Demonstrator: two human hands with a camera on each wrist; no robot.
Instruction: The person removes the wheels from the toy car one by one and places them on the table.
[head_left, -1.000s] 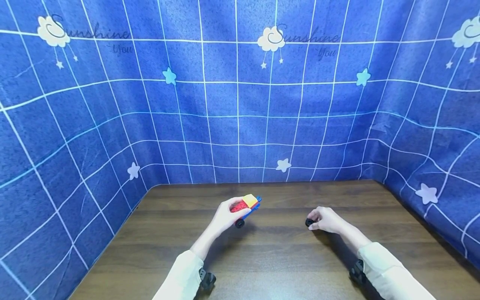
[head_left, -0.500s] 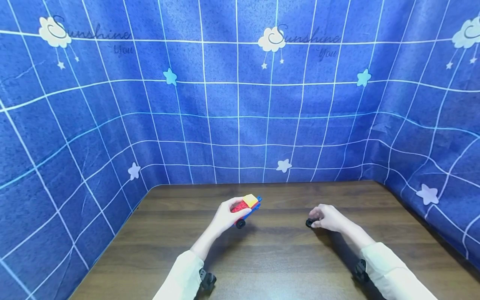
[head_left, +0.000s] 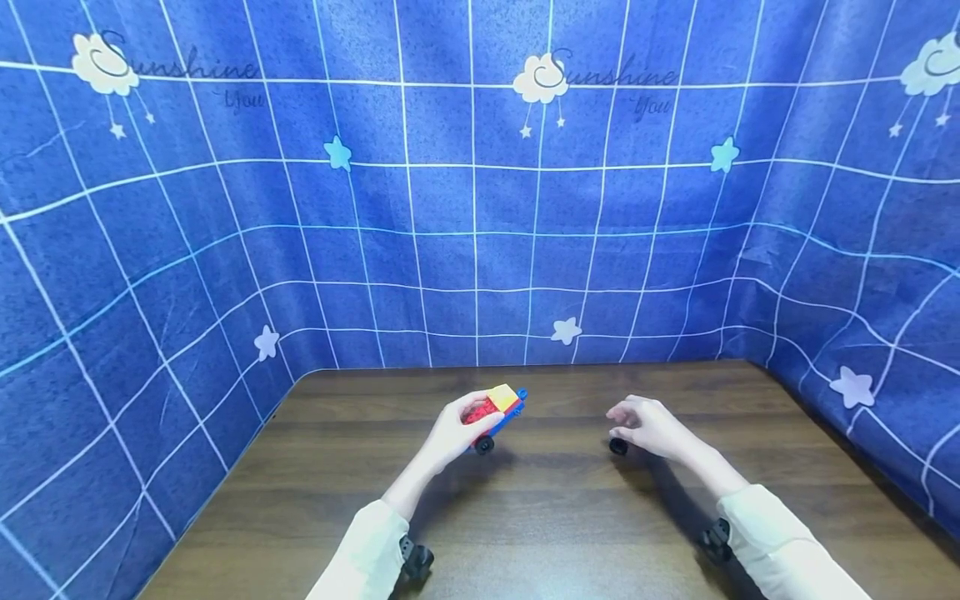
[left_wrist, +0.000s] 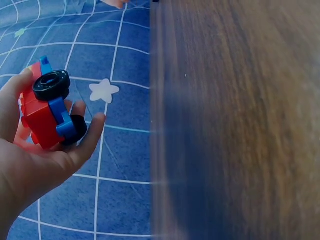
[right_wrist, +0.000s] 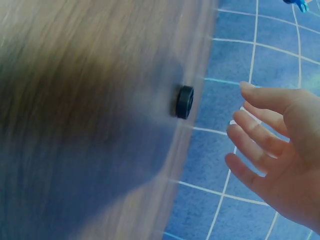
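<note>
My left hand (head_left: 456, 431) grips a small toy car (head_left: 495, 412) of red, yellow and blue bricks above the table. Two black wheels show on the car's blue base in the left wrist view, the nearer wheel (left_wrist: 51, 85) facing the camera. A loose black wheel (head_left: 618, 447) lies flat on the table to the right. Just above that wheel hovers my right hand (head_left: 651, 425), its fingers loosely bent and holding nothing. In the right wrist view the loose wheel (right_wrist: 184, 102) is plainly apart from the fingertips.
The brown wooden table (head_left: 540, 517) stretches under both hands. Behind it and on both sides hangs a blue cloth (head_left: 442, 192) with white grid lines, stars and clouds. Dark wrist cameras (head_left: 416, 560) sit below the white sleeves.
My right hand has let go of the black wheel and lifted slightly off it; the wheel stays on the table. My left hand, still holding the toy car, has barely moved.
</note>
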